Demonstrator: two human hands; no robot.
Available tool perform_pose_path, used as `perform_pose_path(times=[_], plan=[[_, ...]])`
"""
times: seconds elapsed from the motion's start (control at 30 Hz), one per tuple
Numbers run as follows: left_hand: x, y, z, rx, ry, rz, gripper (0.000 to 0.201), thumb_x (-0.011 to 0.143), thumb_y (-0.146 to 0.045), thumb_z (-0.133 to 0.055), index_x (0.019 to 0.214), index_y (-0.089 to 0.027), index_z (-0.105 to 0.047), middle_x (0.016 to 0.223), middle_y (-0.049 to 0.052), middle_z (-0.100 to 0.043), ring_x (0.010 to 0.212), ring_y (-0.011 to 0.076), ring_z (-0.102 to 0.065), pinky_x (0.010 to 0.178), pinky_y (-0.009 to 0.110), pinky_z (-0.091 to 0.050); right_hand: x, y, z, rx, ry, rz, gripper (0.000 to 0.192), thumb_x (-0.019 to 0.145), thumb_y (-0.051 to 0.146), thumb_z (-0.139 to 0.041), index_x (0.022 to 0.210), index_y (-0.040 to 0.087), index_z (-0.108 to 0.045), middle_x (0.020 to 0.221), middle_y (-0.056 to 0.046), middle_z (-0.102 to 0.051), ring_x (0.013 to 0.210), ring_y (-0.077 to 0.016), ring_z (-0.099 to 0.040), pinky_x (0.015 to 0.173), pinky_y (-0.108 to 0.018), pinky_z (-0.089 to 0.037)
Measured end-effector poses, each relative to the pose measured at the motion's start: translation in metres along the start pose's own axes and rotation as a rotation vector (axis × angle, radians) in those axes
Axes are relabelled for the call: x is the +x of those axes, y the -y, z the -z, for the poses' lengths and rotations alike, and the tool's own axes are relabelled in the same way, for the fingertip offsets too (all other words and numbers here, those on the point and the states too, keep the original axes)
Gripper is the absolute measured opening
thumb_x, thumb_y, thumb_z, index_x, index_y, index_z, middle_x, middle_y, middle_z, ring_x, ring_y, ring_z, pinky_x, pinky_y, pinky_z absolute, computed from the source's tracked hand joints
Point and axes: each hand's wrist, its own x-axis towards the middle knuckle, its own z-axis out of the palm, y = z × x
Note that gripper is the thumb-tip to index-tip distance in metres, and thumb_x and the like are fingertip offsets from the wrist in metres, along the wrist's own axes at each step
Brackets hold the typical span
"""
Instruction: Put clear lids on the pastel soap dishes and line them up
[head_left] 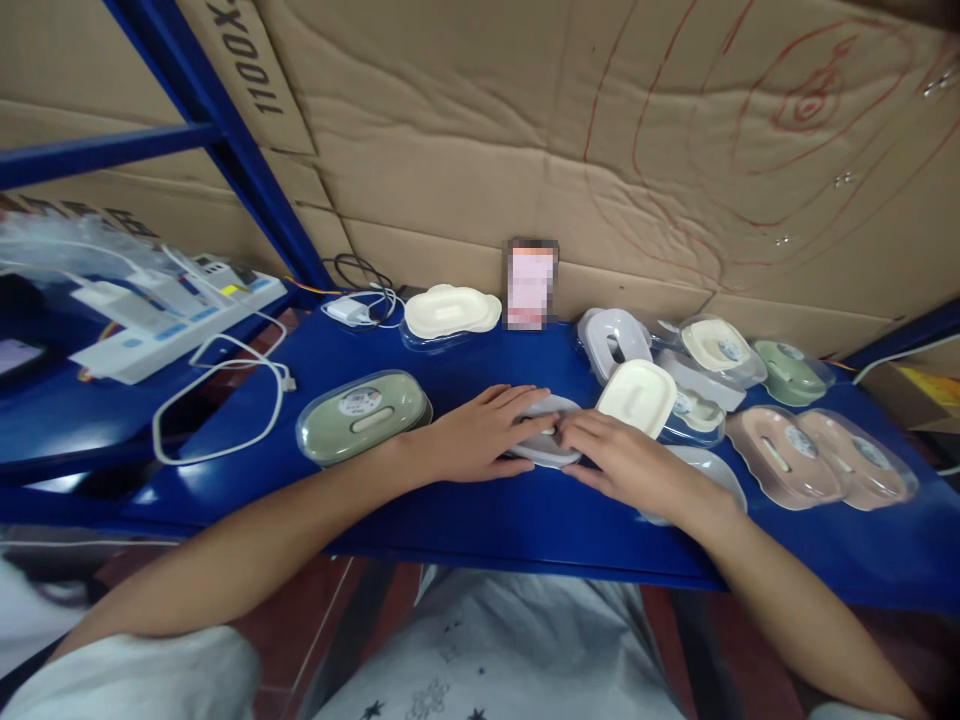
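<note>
a: both hands are on the grey soap box (pixel 546 447), mid blue table (pixel 465 510). press evenly on both ends and keep it flat, so it doesn't skid.

b: left hand (pixel 480 437) lies flat over its left half, fingers together. right hand (pixel 630 462) covers the right end, fingertips meeting the left's on top. box sits under the fingers, not pinched; green box (pixel 362 414) just left.

blue table (pixel 465 515), green box (pixel 364 415), cream lid (pixel 637 397), pink boxes (pixel 817 455)
</note>
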Motion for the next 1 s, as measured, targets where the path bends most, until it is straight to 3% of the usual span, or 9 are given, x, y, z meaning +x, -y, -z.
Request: perform_pose_path(times=[0.07, 0.17, 0.3, 0.37, 0.47, 0.53, 0.73, 0.9, 1.0], plan=[[0.0, 0.0, 0.0, 0.002, -0.007, -0.003, 0.063, 0.106, -0.044, -0.067, 0.163, -0.021, -0.049, 0.174, 0.023, -0.039, 0.163, 0.0396, -0.037, 0.13, 0.061, -0.034, 0.0, -0.002, 0.005, 0.01, 0.006, 0.013, 0.012, 0.103, 0.022, -0.067, 0.115, 0.021, -0.071, 0.123, -0.011, -0.075, 0.119, -0.0265, -0.072, 0.103, -0.047, -0.061], [-0.001, -0.001, 0.0, -0.006, -0.033, -0.006, 0.06, 0.106, -0.043, -0.067, 0.16, -0.023, -0.052, 0.174, 0.022, -0.04, 0.163, 0.0392, -0.038, 0.129, 0.061, -0.035, -0.01, -0.006, 0.032, -0.012, -0.067, -0.004, 0.023, 0.106, 0.034, -0.066, 0.127, 0.027, -0.072, 0.135, -0.009, -0.076, 0.127, -0.0269, -0.072, 0.111, -0.048, -0.058], [-0.001, -0.003, 0.002, 0.004, -0.036, -0.009, 0.057, 0.105, -0.04, -0.068, 0.157, -0.021, -0.055, 0.172, 0.023, -0.043, 0.161, 0.0398, -0.04, 0.128, 0.061, -0.036, -0.047, -0.025, 0.079, -0.133, -0.264, -0.227, 0.027, 0.108, 0.042, -0.058, 0.128, 0.029, -0.072, 0.134, -0.008, -0.077, 0.128, -0.0323, -0.072, 0.113, -0.053, -0.056], [0.0, -0.004, 0.002, 0.007, -0.039, -0.01, 0.057, 0.105, -0.039, -0.069, 0.157, -0.021, -0.055, 0.171, 0.023, -0.044, 0.161, 0.0393, -0.04, 0.128, 0.06, -0.037, -0.068, -0.043, 0.09, -0.179, -0.261, -0.357, 0.029, 0.107, 0.046, -0.058, 0.127, 0.029, -0.071, 0.131, -0.01, -0.078, 0.121, -0.0346, -0.075, 0.105, -0.053, -0.06], [0.001, -0.005, 0.004, 0.03, -0.033, -0.013, 0.056, 0.105, -0.039, -0.068, 0.156, -0.021, -0.055, 0.17, 0.023, -0.044, 0.161, 0.0392, -0.04, 0.128, 0.058, -0.036, -0.087, -0.069, 0.085, -0.227, -0.179, -0.541, 0.028, 0.102, 0.047, -0.06, 0.118, 0.028, -0.072, 0.116, -0.012, -0.082, 0.1, -0.0359, -0.081, 0.083, -0.05, -0.065], [0.002, -0.006, 0.007, 0.056, -0.018, -0.004, 0.056, 0.104, -0.039, -0.07, 0.155, -0.02, -0.056, 0.168, 0.023, -0.046, 0.157, 0.0396, -0.045, 0.125, 0.056, -0.039, -0.088, -0.077, 0.073, -0.21, -0.116, -0.577, 0.026, 0.099, 0.046, -0.062, 0.115, 0.027, -0.073, 0.109, -0.011, -0.083, 0.093, -0.0349, -0.081, 0.077, -0.049, -0.065], [0.0, -0.015, 0.024, 0.088, 0.058, 0.062, 0.074, 0.085, -0.055, -0.088, 0.145, -0.021, -0.062, 0.147, 0.02, -0.059, 0.134, 0.0411, -0.059, 0.112, 0.055, -0.048, -0.06, -0.049, 0.043, -0.101, -0.038, -0.379, 0.035, 0.108, 0.043, -0.055, 0.135, 0.025, -0.068, 0.135, -0.011, -0.076, 0.122, -0.0331, -0.075, 0.103, -0.052, -0.062], [-0.005, -0.03, 0.031, 0.022, 0.147, 0.035, 0.051, 0.083, -0.049, -0.09, 0.121, -0.023, -0.069, 0.148, 0.018, -0.054, 0.132, 0.0382, -0.061, 0.106, 0.048, -0.053, -0.038, -0.026, 0.031, 0.012, -0.019, -0.267, 0.038, 0.113, 0.036, -0.046, 0.145, 0.027, -0.065, 0.149, -0.008, -0.07, 0.139, -0.0281, -0.067, 0.118, -0.05, -0.056], [-0.007, -0.038, 0.03, -0.014, 0.142, -0.02, 0.051, 0.082, -0.051, -0.091, 0.117, -0.022, -0.069, 0.144, 0.016, -0.056, 0.126, 0.0348, -0.063, 0.105, 0.044, -0.054, -0.036, -0.026, 0.035, 0.047, -0.029, -0.223, 0.04, 0.113, 0.035, -0.045, 0.149, 0.028, -0.062, 0.152, -0.005, -0.068, 0.141, -0.0258, -0.065, 0.12, -0.048, -0.055]])
